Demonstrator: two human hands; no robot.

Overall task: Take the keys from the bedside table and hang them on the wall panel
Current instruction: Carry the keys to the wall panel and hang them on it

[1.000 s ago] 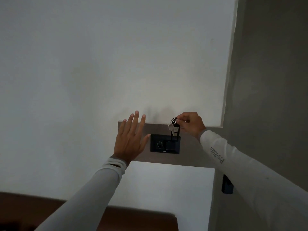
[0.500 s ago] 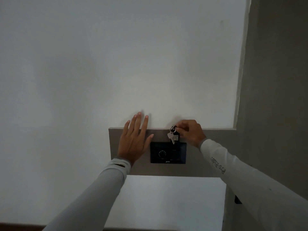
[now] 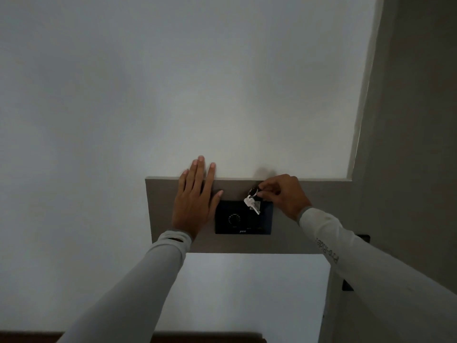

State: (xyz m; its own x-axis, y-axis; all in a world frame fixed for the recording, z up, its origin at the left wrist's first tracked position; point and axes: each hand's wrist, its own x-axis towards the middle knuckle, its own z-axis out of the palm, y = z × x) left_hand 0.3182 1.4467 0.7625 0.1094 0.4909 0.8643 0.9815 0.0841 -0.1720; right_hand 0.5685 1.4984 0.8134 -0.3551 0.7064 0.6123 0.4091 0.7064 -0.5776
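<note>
Left hand [image 3: 194, 201] spread flat against grey wall panel [image 3: 309, 233], right hand [image 3: 284, 194] pinching ring of keys [image 3: 252, 201] at panel's top, keys dangling over black control plate [image 3: 243, 220]

A grey rectangular wall panel [image 3: 309, 219] is sitting on the white wall [image 3: 173, 95], running rightward to the corner. A black rectangular switch plate [image 3: 232, 222] is lying at the panel's middle. The left hand [image 3: 194, 206] is lying flat on the panel, just left of the plate. The right hand [image 3: 282, 194] is reaching in from the right, its grip pinching the silver metal keys [image 3: 252, 203], which are hanging over the plate's upper right corner.
</note>
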